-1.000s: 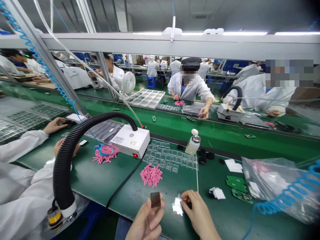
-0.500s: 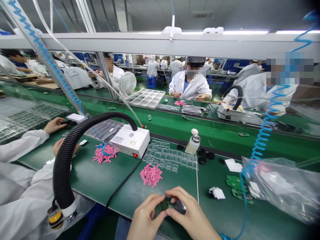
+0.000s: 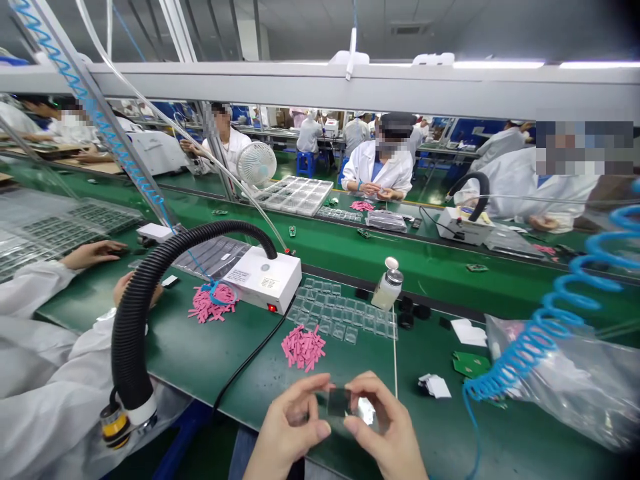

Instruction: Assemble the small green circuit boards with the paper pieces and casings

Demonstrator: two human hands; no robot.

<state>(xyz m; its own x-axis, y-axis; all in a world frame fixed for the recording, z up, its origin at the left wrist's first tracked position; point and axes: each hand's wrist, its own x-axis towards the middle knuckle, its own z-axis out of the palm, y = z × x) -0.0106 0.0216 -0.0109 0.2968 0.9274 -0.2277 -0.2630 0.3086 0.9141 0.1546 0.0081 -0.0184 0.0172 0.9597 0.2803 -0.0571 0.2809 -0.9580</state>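
Note:
Near the bottom centre, a small dark square piece (image 3: 339, 402) is between my two hands. My left hand (image 3: 295, 421) has its thumb and index finger at the left of the piece. My right hand (image 3: 383, 423) pinches its right side, and a shiny clear part (image 3: 367, 411) shows within that hand's curl. Just beyond my hands lies a pile of pink strips (image 3: 303, 348). Rows of clear square covers (image 3: 335, 310) lie behind the pile, beside a pump bottle (image 3: 387, 285).
A white box (image 3: 265, 280) with a thick black hose (image 3: 131, 320) stands to the left. A co-worker's hand (image 3: 95, 253) is further left. At right are a coiled blue hose (image 3: 560, 313), green circuit boards (image 3: 470, 363), white papers (image 3: 435, 385) and a plastic bag (image 3: 565, 380).
My hands have turned the dark piece so its flat face shows, and my fingers are a little further apart. The coiled blue hose has swung lower and closer.

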